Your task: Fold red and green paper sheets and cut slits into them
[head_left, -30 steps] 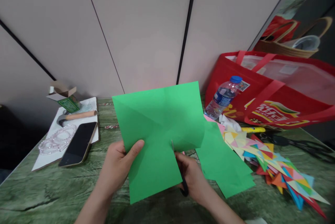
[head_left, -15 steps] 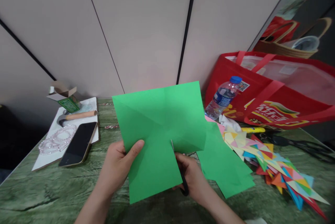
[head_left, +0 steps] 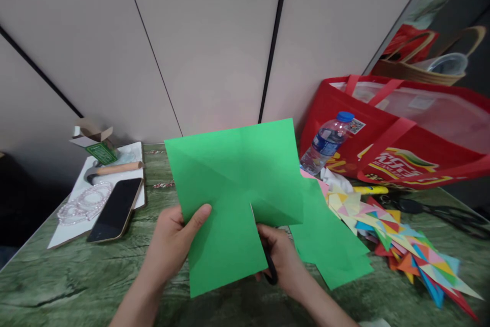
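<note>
A large sheet of green paper is held up over the table, with a slit running from its lower edge to about the middle. My left hand grips its left edge, thumb on the front and fingers hidden behind. In my right hand is a pair of scissors with black handles. Only a blade tip shows at the top of the slit; the paper covers the rest. Right of the slit, the paper bends away. More green paper lies on the table to the right of my right hand.
At right are folded coloured paper pieces, a water bottle, a red bag, a yellow tube and a black-handled tool. At left lie a phone, a wooden-handled sickle, beads and an opened box.
Hardly anything differs. The flap of green paper right of the slit has shifted slightly right and down; both hands keep their places.
</note>
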The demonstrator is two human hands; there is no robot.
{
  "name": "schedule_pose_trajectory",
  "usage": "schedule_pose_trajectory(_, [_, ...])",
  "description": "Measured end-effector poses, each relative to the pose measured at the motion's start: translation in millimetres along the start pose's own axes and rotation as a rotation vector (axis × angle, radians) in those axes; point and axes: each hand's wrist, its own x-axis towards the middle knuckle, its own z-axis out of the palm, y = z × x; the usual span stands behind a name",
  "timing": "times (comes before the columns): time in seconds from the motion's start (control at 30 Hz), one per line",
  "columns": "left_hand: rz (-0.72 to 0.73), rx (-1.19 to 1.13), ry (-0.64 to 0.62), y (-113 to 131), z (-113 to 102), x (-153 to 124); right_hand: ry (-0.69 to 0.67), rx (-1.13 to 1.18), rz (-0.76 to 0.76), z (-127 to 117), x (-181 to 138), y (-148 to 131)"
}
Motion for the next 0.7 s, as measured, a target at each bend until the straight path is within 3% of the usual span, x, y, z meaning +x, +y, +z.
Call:
schedule_pose_trajectory(0.4, [-0.082, -0.336, -0.030, 14, -3, 2, -0.069, -0.205, -0.137, -7, 2, 10])
schedule_pose_trajectory(0.5, [-0.074, -0.281, -0.069, 9, -2, 3, -0.107, -0.242, -0.223, -3, -1, 3])
schedule_pose_trajectory(0.7, [-0.028, -0.066, -0.114, 5, -5, 2, -0.153, -0.225, -0.253, -2, -3, -1])
